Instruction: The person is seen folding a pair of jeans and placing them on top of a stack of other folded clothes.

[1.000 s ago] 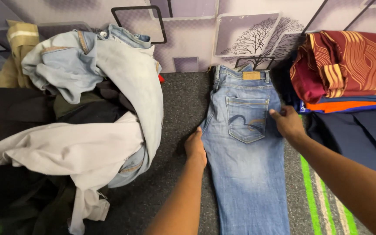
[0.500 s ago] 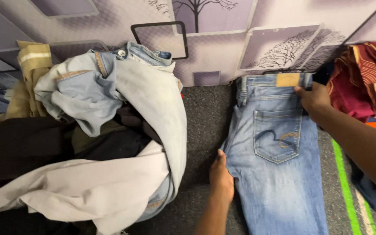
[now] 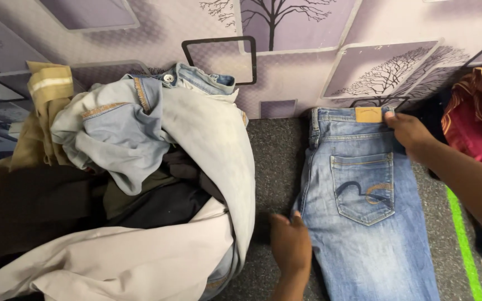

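Since the earlier frames the right hand point(image 3: 411, 132) has travelled up from beside the back pocket to the waistband corner, and the left hand point(image 3: 291, 245) has slid a little lower along the near edge of the leg.

Largest in view is the heap of unsorted clothes point(image 3: 112, 189) on the left: pale washed denim, a light grey garment, dark pieces and a tan one, all tumbled together. Beside it, on the dark speckled table point(image 3: 271, 161), lies the pair of mid-blue denim jeans point(image 3: 364, 223), back side up, waistband towards the patterned wall, legs running down out of the frame. It looks to be doubled leg over leg, though the lower part is out of view (so I cannot tell how the hems sit). At the far right edge a dark red garment with orange stripes point(image 3: 478, 117) shows.

The right hand's fingers are curled on the waistband just by the tan patch point(image 3: 369, 115), seemingly pinching the cloth. The left hand lies flat and open, palm down, at the jeans' left edge, gripping nothing.

As a judgement: the jeans are laid out and smoothed, but not yet folded across, and the heap is untouched.
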